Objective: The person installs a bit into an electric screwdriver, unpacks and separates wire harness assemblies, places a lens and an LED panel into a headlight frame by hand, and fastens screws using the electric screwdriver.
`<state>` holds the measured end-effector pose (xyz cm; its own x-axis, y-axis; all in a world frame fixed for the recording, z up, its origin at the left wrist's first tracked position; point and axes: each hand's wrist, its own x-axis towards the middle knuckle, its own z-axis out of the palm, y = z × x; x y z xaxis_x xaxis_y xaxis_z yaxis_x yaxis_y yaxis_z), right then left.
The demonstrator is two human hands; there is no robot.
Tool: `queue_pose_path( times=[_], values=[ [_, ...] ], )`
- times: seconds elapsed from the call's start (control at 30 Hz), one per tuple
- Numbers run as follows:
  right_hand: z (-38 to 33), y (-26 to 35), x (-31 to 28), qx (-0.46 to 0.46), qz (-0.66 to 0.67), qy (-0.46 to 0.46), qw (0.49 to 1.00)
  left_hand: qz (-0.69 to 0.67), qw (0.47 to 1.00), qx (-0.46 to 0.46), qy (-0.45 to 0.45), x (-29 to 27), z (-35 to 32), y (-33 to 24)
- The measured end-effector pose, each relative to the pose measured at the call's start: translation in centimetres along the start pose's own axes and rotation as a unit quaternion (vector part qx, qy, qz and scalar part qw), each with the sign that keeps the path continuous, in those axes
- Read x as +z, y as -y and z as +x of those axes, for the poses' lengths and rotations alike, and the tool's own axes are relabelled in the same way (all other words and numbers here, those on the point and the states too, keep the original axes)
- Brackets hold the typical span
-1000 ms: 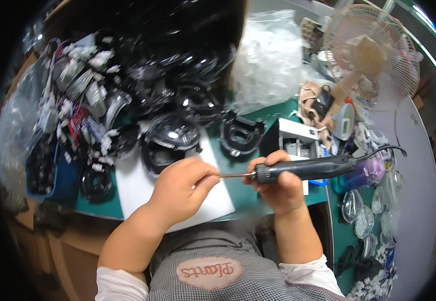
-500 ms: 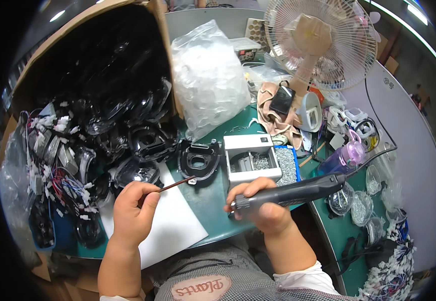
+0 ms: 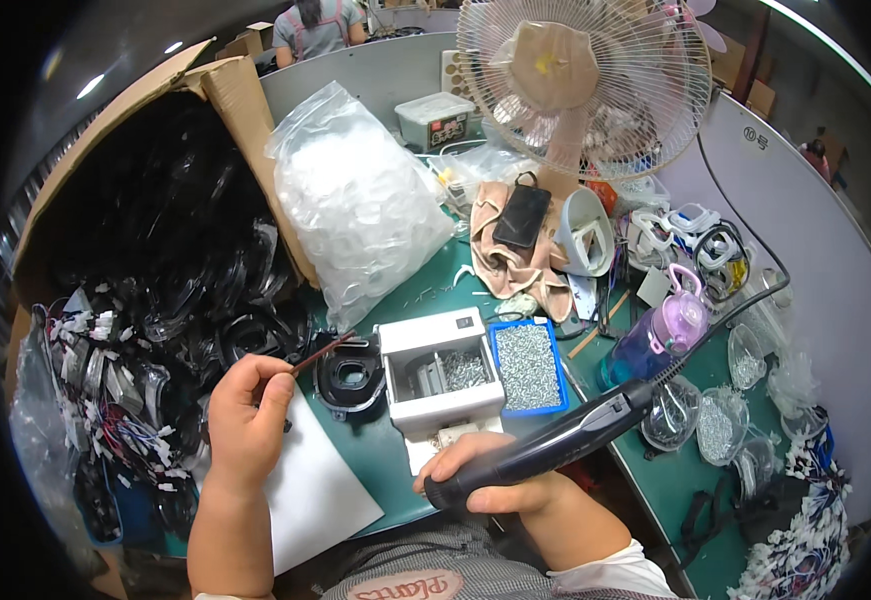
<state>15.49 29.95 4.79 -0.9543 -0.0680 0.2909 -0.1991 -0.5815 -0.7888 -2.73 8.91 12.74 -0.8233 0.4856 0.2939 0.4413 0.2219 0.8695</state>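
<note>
My left hand is closed in a pinch on a thin reddish-brown rod, whose free end points up and right over a black ring-shaped plastic housing. My right hand wraps round a black corded electric screwdriver. Its front end faces left, and I cannot make out a bit there. Just beyond this hand stands a white screw feeder with loose screws inside. A white foam sheet lies beneath and beside my left forearm.
A blue tray of screws sits right of the feeder. At left are a cardboard box of black parts and bundled wires. Behind stand a bag of clear parts and a fan. A purple bottle and the screwdriver's cord are at right.
The view has shifted, so the bench things sit farther left and lower. The screwdriver's front end has swung lower and nearer me. The rod stays in my left hand, now tilted more steeply.
</note>
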Motion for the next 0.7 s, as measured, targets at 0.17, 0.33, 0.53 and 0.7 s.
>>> queue_pose_path(
  times=[0.17, 0.33, 0.53, 0.7],
  values=[
    [0.0, 0.0, -1.5, 0.023, 0.023, 0.024, 0.999, 0.050, 0.996, 0.071, -0.012, 1.4, 3.4, -1.3],
    [0.2, 1.3, -2.4, 0.018, 0.059, 0.027, 0.998, 0.064, 0.991, 0.114, -0.024, 2.1, 6.0, -3.2],
    [1.9, 1.3, -3.3, -0.033, 0.112, -0.018, 0.993, 0.174, 0.959, 0.224, -0.011, 1.7, 10.4, -4.2],
    [2.7, 1.9, -4.1, -0.060, 0.130, 0.020, 0.990, 0.327, 0.854, 0.405, 0.023, 6.1, 15.9, -7.3]
  ],
)
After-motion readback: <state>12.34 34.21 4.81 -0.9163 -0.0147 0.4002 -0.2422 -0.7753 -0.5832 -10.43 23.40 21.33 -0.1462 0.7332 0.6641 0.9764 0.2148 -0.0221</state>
